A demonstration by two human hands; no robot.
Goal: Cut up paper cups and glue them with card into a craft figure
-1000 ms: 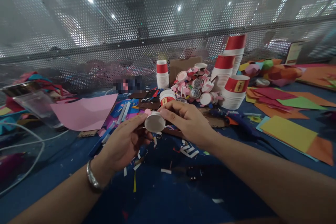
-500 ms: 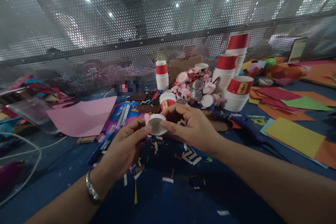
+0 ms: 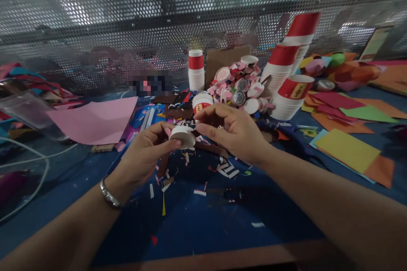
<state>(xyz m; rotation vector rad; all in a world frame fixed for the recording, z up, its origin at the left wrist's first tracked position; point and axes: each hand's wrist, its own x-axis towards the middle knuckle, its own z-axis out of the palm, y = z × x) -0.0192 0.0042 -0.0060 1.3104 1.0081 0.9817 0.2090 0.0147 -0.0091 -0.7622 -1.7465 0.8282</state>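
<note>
White round piece: sitting mid-scene, raised above the blue tabletop (image 3: 178, 233), a pink bit showing at its 10 o'clock; white round piece (image 3: 182, 135) tilting.
Left hand: left hand (image 3: 140, 152) coming in from 8 o'clock, pinching the piece between thumb and fingers; silver bracelet (image 3: 110, 194) circling the wrist.
Right hand: right hand (image 3: 237, 135) curling at 3 o'clock, fingertips hovering just beside the rim; whether grasping, I cannot tell.
Red-and-white cup (image 3: 202, 102): standing at 1 o'clock.
Heaped cutouts (image 3: 240, 87): spilling at 2 o'clock.
Pink sheet (image 3: 95, 123): lying at 9 o'clock.
</note>
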